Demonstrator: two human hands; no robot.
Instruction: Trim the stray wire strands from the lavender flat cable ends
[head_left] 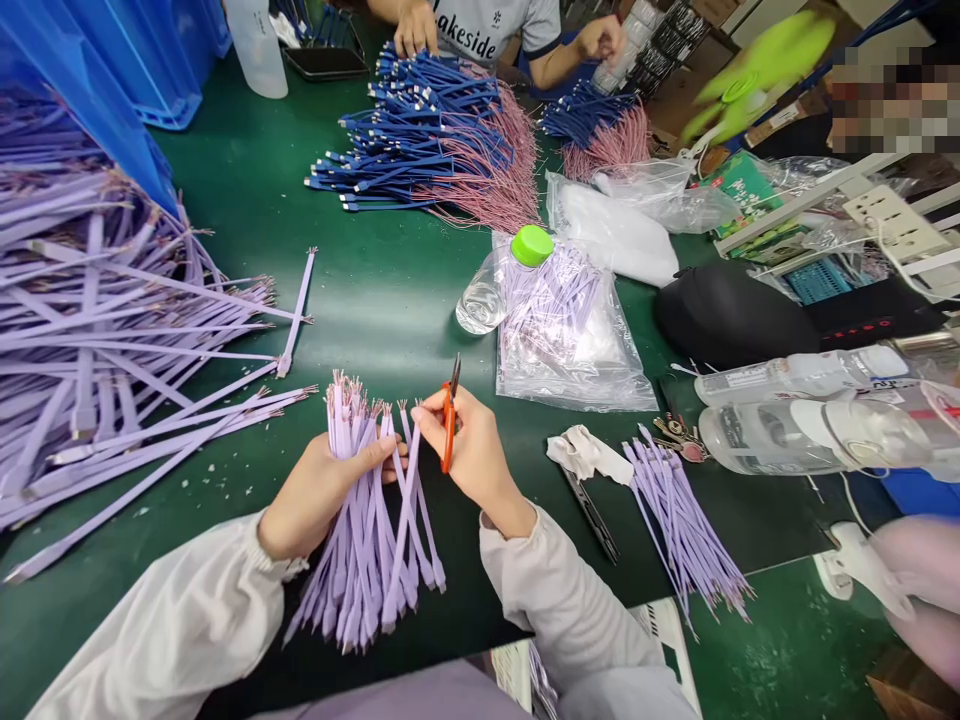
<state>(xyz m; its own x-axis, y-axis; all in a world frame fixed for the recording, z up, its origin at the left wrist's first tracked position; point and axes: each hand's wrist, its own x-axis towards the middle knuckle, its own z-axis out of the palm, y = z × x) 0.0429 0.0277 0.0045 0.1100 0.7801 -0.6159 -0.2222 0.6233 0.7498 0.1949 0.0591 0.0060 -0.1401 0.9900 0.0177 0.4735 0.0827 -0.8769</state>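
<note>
My left hand (319, 490) is wrapped round a bundle of short lilac flat cables (367, 560), held upright with the bare wire ends at the top. My right hand (469, 450) grips small orange thread snips (448, 415), blades pointing up, and its fingertips pinch one cable at the right edge of the bundle. Both hands rest close together over the green table (390, 290).
A large heap of lilac cables (105, 330) lies at left. A plastic bag of lilac wires (562, 330) and a green-capped bottle (499, 285) sit ahead. More lilac cables (682, 520), keys, bottles and a black case lie at right. Another person handles blue cables (427, 130) across the table.
</note>
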